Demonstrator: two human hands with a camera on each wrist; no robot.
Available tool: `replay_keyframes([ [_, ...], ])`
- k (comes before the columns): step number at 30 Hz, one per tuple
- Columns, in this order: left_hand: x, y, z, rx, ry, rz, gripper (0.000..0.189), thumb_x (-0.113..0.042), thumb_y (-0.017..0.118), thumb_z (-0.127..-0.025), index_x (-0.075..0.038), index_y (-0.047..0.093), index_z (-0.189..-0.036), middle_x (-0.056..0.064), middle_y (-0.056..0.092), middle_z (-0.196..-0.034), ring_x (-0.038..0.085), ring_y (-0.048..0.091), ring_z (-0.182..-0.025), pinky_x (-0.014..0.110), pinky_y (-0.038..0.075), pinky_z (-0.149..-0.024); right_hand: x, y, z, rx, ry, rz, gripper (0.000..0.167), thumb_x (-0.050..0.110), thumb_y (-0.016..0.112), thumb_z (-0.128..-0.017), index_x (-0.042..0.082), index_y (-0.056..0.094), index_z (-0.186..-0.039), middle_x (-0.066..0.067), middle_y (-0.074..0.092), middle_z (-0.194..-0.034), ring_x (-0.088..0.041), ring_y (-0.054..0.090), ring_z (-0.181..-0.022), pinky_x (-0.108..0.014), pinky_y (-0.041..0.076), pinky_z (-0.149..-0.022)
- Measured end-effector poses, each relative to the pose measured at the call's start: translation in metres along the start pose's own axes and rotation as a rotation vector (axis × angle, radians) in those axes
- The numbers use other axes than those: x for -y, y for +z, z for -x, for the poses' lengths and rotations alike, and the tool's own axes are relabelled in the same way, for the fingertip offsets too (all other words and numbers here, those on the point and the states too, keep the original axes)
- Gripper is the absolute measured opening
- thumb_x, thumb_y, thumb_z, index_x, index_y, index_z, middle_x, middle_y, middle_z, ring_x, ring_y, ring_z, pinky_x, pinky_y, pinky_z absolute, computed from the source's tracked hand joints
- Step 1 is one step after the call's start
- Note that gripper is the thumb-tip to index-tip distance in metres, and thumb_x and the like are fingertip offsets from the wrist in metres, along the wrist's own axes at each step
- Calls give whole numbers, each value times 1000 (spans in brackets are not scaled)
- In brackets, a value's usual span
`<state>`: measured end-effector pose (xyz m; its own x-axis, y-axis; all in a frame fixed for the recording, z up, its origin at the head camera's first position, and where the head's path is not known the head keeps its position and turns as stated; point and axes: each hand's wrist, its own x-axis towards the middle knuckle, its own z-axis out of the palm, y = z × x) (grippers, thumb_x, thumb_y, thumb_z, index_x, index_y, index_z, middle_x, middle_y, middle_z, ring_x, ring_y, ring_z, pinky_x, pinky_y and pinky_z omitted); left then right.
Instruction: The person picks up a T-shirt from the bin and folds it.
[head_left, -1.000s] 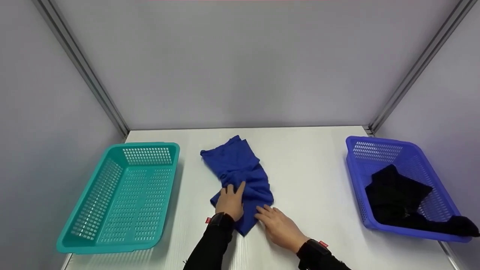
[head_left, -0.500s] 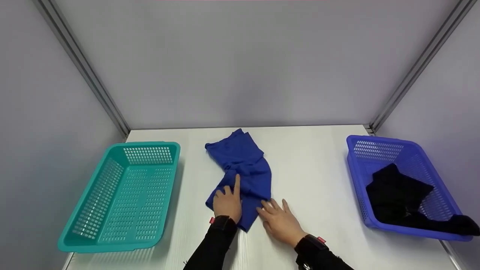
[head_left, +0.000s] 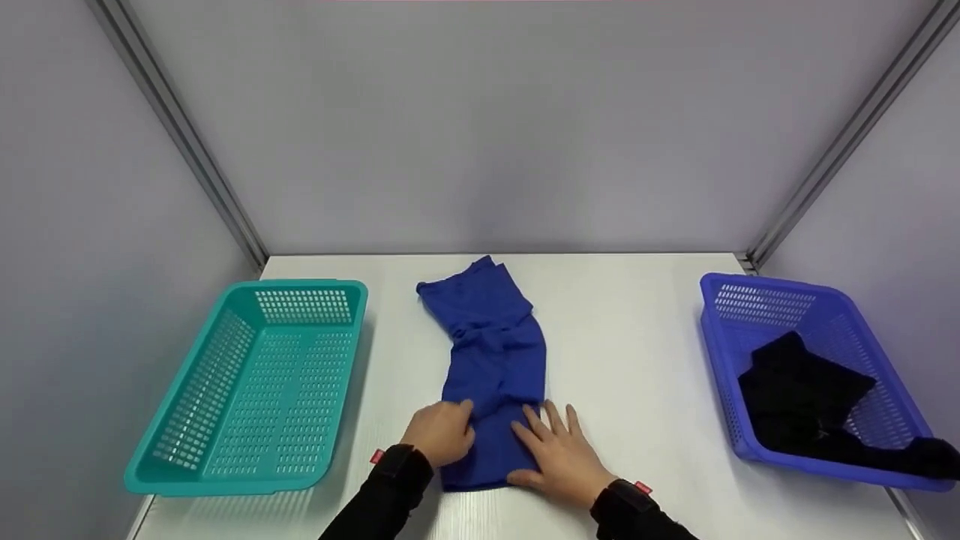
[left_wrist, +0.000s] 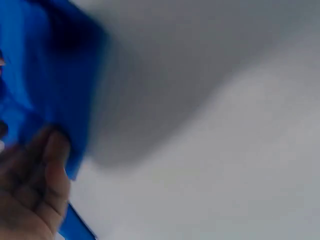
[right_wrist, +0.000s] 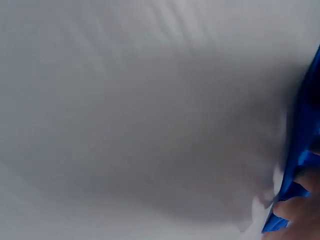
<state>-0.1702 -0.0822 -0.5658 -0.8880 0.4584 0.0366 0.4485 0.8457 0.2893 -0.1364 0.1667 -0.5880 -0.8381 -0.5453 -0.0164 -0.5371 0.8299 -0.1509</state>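
A dark-blue folded garment [head_left: 499, 360] lies lengthwise on the white table, wrinkled around its middle. My left hand [head_left: 441, 433] is at its near left side, fingers curled. In the left wrist view, the thumb and fingers of that hand [left_wrist: 37, 185] pinch the blue cloth [left_wrist: 60, 85] at its edge. My right hand [head_left: 562, 454] rests with spread fingers on the near right edge of the garment. The right wrist view catches only some fingertips [right_wrist: 295, 207] on the blue cloth [right_wrist: 300, 145].
A teal mesh basket [head_left: 346, 390] with nothing in it stands at the left. To the right, a purple-blue basket [head_left: 716, 375] holds a black garment [head_left: 802, 390], part of which hangs over the near rim. Grey walls [head_left: 495, 135] enclose the table [head_left: 622, 330] at the back and sides.
My left hand has shifted left and toward the front, its fingers now curled. The garment's near end has been drawn straighter and closer; the right hand stays about in place with fingers spread.
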Motion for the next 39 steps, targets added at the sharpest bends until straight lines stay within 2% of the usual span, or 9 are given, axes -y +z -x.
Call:
replay_keyframes([
  [4, 9, 2, 8, 240, 144, -48, 62, -53, 78, -89, -11, 63, -132, 8, 66, -121, 27, 60, -107, 44, 53, -95, -2, 1, 0, 31, 2, 36, 75, 61, 65, -97, 12, 54, -153, -19, 48, -161, -50, 40, -150, -73, 29, -118],
  [7, 11, 5, 12, 271, 212, -108, 72, -60, 81, -84, -15, 59, -136, 4, 58, -121, 22, 53, -106, 41, 52, -93, -4, 2, -4, -57, -13, 86, 52, 42, 69, -100, 11, 63, -141, -17, 58, -152, -46, 52, -142, -67, 38, -115],
  [13, 7, 8, 14, 52, 299, -199, 23, -21, 77, -92, -12, 65, -109, 3, 61, -105, 20, 58, -93, 34, 55, -75, -8, 3, -11, -206, -41, 73, 21, 18, 71, -99, 6, 65, -116, -17, 70, -135, -41, 67, -123, -57, 51, -106],
  [21, -5, -6, 5, -246, 188, 185, 15, -4, 68, -95, -9, 54, -99, -2, 56, -77, 9, 50, -64, 26, 43, -59, -4, -3, -7, -91, -37, -190, 91, 51, 73, -95, 6, 35, -163, -15, 31, -172, -45, 39, -152, -69, 34, -118],
  [25, -15, -16, -1, -354, 239, 235, 18, -2, 69, -94, -7, 59, -108, 2, 69, -82, 10, 60, -67, 27, 51, -61, -1, -4, -10, -253, -10, -138, 97, 30, 85, -87, 4, 31, -164, -17, 31, -171, -42, 45, -149, -68, 40, -113],
  [28, -17, -22, -3, -352, 273, 262, 24, -4, 69, -96, -6, 63, -119, 7, 76, -101, 16, 72, -85, 34, 60, -76, -5, -6, -12, -482, -15, -69, 90, 2, 86, -75, 0, 44, -155, -19, 55, -155, -36, 63, -132, -59, 51, -104],
  [31, -15, -28, 0, -241, 282, 275, 44, -12, 74, -95, -10, 61, -137, 6, 71, -119, 20, 70, -107, 39, 59, -93, -14, -10, -12, -657, -33, -74, 79, -6, 84, -67, 0, 57, -141, -18, 72, -130, -35, 72, -113, -51, 57, -98],
  [35, -10, -29, 4, -117, 359, 140, 77, -6, 81, -89, -20, 48, -157, 4, 58, -122, 20, 58, -109, 36, 55, -94, -26, -18, -9, -754, -41, -132, 66, -3, 81, -64, 1, 64, -127, -16, 76, -112, -40, 73, -103, -50, 59, -92],
  [39, -8, -27, 4, -210, 443, -21, 85, 10, 79, -85, -21, 48, -158, 3, 56, -115, 17, 56, -99, 30, 54, -84, -35, -24, -8, -749, -95, -87, 78, -9, 81, -64, 3, 58, -138, -20, 70, -132, -41, 69, -120, -53, 56, -99],
])
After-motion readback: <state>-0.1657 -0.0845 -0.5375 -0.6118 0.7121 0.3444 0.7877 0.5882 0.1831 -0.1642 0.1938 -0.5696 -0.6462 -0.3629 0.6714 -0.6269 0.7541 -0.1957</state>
